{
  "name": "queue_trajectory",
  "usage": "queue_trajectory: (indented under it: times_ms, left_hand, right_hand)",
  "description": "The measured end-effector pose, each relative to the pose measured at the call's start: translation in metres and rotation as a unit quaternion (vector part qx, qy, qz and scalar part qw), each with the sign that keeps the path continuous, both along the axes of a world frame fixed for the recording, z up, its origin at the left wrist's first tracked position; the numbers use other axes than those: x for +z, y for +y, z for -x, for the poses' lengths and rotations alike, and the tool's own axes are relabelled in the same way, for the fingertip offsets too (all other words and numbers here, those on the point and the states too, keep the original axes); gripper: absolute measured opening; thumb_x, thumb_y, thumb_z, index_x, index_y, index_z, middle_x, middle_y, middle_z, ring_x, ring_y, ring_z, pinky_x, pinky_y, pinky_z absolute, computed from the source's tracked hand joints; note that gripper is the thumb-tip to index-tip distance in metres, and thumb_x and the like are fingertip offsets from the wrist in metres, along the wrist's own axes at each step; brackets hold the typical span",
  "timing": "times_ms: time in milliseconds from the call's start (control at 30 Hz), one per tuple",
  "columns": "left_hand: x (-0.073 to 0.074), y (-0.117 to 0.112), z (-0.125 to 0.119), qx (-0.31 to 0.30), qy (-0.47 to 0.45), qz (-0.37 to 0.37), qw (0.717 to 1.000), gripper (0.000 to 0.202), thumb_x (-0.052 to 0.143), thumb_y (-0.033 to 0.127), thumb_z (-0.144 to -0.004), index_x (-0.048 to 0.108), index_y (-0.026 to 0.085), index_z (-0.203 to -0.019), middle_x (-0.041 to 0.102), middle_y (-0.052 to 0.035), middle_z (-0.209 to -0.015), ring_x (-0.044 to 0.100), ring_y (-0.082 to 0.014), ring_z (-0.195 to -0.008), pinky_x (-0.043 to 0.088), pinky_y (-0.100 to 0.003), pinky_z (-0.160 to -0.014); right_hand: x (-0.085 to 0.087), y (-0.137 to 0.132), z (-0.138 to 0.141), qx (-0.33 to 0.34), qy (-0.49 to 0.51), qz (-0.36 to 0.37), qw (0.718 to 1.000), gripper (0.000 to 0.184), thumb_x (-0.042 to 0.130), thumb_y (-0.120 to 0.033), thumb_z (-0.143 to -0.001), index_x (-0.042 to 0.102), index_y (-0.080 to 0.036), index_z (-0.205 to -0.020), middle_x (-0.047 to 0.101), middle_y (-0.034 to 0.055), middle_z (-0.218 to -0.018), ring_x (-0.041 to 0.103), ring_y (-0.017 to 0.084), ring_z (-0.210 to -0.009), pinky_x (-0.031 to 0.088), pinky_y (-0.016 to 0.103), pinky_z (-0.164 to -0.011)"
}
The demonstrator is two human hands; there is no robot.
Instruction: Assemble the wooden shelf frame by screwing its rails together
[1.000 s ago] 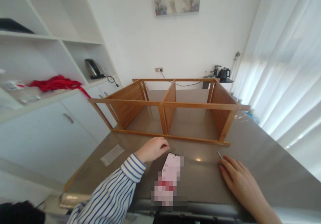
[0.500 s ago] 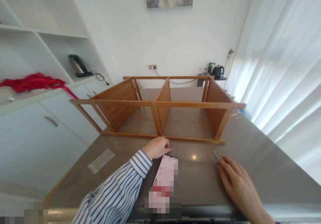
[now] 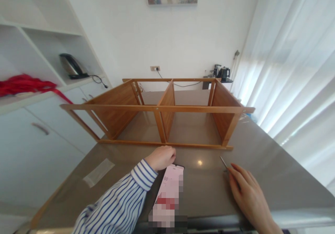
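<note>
A wooden shelf unit [image 3: 204, 109] lies on its side across the grey table [image 3: 199, 188]. My left hand [image 3: 162, 157], in a blue-striped sleeve, rests just in front of the shelf's lower rail with its fingers curled in; whatever they may hold is hidden. Beneath and beside that wrist lies a phone [image 3: 171, 180] with a lit pink screen, partly pixelated. To the right, my right hand [image 3: 244, 185] rests on the tabletop with its fingers closed on a thin metal rod [image 3: 223, 161]. The rod's tip points away from me toward the shelf; its other end is covered by the hand.
A clear plastic bag [image 3: 98, 173] lies flat on the table's left. White cabinets [image 3: 52, 132] along the left hold a kettle [image 3: 72, 66] and red cloth [image 3: 26, 84]. Another kettle [image 3: 224, 74] stands at the back right, near white curtains [image 3: 295, 87].
The view has shifted slightly, so the scene sits a little further left. Both hands keep nearly the same place and pose, and the rod stays in my right hand.
</note>
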State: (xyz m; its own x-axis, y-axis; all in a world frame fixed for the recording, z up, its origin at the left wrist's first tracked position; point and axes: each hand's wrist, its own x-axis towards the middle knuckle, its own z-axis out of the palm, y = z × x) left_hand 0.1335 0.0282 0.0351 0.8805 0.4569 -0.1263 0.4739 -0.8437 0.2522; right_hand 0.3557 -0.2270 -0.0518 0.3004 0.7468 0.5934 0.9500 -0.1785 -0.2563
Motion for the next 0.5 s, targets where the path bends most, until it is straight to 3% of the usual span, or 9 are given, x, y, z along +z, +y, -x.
queue_trajectory:
  times_ms: [133,200,300,400,500]
  left_hand:
    - [0.005,-0.004,-0.004,-0.001,-0.041,0.054,0.998,0.028,0.041,0.029,-0.087,0.066,0.016,-0.086,0.07,-0.0056,-0.085,0.064,-0.0158,-0.076,0.045,-0.024,-0.067]
    - [0.009,-0.01,-0.009,0.011,-0.076,0.136,0.988,0.029,0.041,0.033,-0.087,0.064,0.015,-0.088,0.069,-0.0036,-0.079,0.062,-0.0136,-0.069,0.044,-0.022,-0.061]
    - [0.015,-0.021,-0.021,0.037,-0.132,0.288,0.948,0.029,0.048,0.038,-0.084,0.063,0.013,-0.088,0.066,-0.0023,-0.07,0.058,-0.0124,-0.061,0.042,-0.021,-0.053]
    - [0.02,-0.032,-0.036,0.032,-0.173,0.353,0.919,0.026,0.052,0.036,-0.082,0.063,0.013,-0.085,0.065,-0.0021,-0.07,0.058,-0.0117,-0.062,0.043,-0.022,-0.058]
    - [0.023,-0.04,-0.05,0.001,-0.219,0.365,0.905,0.023,0.055,0.032,-0.082,0.066,0.012,-0.082,0.066,-0.0032,-0.074,0.059,-0.0123,-0.069,0.045,-0.023,-0.067]
  right_hand:
    - [0.016,0.006,0.012,0.032,0.025,-0.01,0.999,0.027,0.045,-0.03,-0.089,0.061,-0.023,-0.11,0.065,0.0093,-0.113,0.063,0.023,-0.099,0.051,0.04,-0.087]
    - [0.028,0.014,0.022,0.055,0.04,-0.01,0.998,0.026,0.046,-0.028,-0.089,0.062,-0.023,-0.11,0.066,0.0087,-0.111,0.063,0.022,-0.098,0.051,0.039,-0.086]
    - [0.047,0.029,0.039,0.09,0.079,-0.013,0.993,0.025,0.047,-0.026,-0.09,0.062,-0.022,-0.108,0.067,0.0084,-0.107,0.064,0.021,-0.096,0.052,0.038,-0.085]
    - [0.059,0.045,0.054,0.113,0.154,-0.013,0.982,0.023,0.046,-0.026,-0.091,0.063,-0.021,-0.104,0.069,0.0083,-0.102,0.064,0.02,-0.093,0.052,0.036,-0.084]
    - [0.062,0.06,0.061,0.106,0.274,-0.01,0.956,0.024,0.051,-0.033,-0.088,0.063,-0.02,-0.105,0.07,0.0079,-0.095,0.066,0.02,-0.085,0.054,0.034,-0.077]
